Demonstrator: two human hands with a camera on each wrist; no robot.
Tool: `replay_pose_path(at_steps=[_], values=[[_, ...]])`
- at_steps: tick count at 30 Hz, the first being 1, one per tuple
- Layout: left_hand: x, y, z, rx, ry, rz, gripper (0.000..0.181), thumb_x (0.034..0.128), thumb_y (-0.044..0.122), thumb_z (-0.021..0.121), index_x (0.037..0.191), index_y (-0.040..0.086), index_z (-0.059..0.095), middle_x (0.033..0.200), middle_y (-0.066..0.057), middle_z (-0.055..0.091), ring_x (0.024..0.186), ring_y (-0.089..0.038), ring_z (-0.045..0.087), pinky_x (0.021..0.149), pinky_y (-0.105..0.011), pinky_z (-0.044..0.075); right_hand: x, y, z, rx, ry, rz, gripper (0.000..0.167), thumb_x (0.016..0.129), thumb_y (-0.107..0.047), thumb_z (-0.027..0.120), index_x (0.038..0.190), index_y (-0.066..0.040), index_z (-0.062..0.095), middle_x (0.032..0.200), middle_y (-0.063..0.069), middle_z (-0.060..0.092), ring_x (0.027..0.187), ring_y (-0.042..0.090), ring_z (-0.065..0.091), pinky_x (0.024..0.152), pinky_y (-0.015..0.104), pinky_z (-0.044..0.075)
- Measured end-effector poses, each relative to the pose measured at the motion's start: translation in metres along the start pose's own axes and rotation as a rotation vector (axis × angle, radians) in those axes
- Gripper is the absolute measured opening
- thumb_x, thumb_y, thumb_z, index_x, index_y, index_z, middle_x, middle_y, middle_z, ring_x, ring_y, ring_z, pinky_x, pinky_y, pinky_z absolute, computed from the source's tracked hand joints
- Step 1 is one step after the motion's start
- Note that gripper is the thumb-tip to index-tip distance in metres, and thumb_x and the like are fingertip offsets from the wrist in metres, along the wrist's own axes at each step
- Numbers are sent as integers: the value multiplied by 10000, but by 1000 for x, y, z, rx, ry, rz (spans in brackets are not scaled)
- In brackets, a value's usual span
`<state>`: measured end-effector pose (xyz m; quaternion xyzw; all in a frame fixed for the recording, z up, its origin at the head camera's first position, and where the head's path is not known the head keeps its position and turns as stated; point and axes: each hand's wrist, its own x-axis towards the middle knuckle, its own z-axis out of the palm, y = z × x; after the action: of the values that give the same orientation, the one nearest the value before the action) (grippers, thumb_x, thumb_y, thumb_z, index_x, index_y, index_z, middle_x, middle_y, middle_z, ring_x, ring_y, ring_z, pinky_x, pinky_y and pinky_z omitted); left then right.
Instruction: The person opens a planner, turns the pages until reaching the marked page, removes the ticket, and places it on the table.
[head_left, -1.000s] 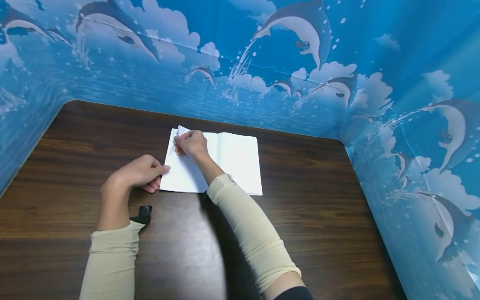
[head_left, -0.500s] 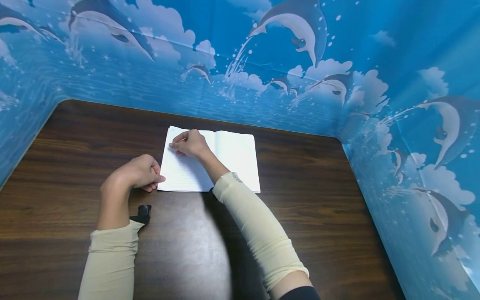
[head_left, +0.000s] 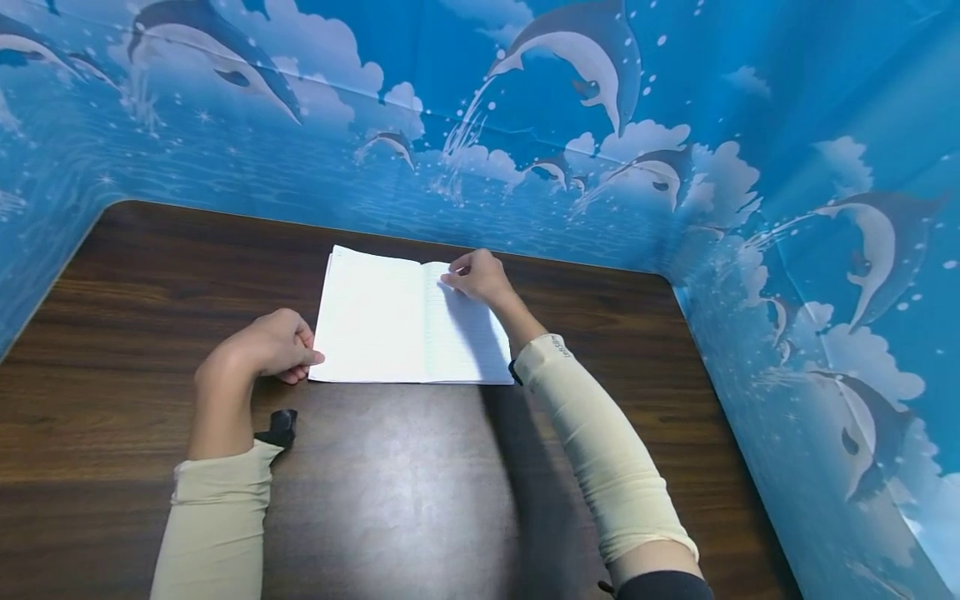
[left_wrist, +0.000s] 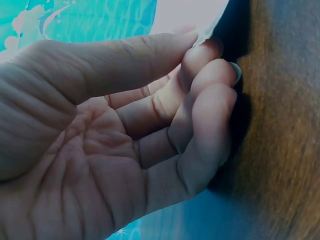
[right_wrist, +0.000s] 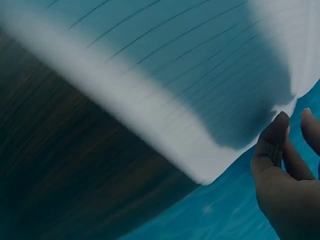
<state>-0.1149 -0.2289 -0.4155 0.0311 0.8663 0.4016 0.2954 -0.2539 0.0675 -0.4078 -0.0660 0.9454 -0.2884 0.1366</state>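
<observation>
An open notebook [head_left: 375, 325] with lined white pages lies on the brown table. At its lower left corner my left hand [head_left: 273, 343] pinches the edge. The left wrist view shows the thumb and index finger of my left hand [left_wrist: 150, 110] holding the white paper corner [left_wrist: 212, 22], other fingers curled beneath. Near the top of the right page, beside the centre fold, is my right hand [head_left: 480, 277]. In the right wrist view, the thumb and fingers of my right hand [right_wrist: 285, 165] stand apart at the edge of the lined page [right_wrist: 200, 70], with no paper visibly gripped.
A brown wood-grain table [head_left: 637, 400] carries the notebook. Blue cloth [head_left: 300, 167] printed with dolphins hangs along the back and sides. A small black object [head_left: 281, 429] sits at the left sleeve's cuff. The right forearm [head_left: 600, 450] casts a shadow.
My right hand has moved rightward from the left page to the right page's top, leaving the left page uncovered. The left hand still pinches the notebook's corner. The view has shifted slightly.
</observation>
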Motion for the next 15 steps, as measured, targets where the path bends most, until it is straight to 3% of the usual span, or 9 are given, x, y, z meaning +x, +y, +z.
replay_pose_path(at_steps=[8, 15], values=[[1, -1, 0, 2, 7, 4, 233, 1037, 75, 672, 819, 11, 619, 660, -15, 612, 622, -138, 591, 609, -287, 534, -13, 36, -16, -251, -22, 51, 516, 1012, -312, 776, 1415, -5, 678, 1441, 173, 686, 1162, 251, 684, 1019, 399, 584], [2, -1, 1, 13, 10, -7, 201, 1036, 78, 677, 861, -6, 626, 678, -26, 613, 634, -152, 592, 623, -305, 528, -19, 43, -10, -447, -44, -11, 518, 1016, -326, 768, 1418, -12, 679, 1455, 177, 661, 1311, 292, 581, 1101, 419, 538]])
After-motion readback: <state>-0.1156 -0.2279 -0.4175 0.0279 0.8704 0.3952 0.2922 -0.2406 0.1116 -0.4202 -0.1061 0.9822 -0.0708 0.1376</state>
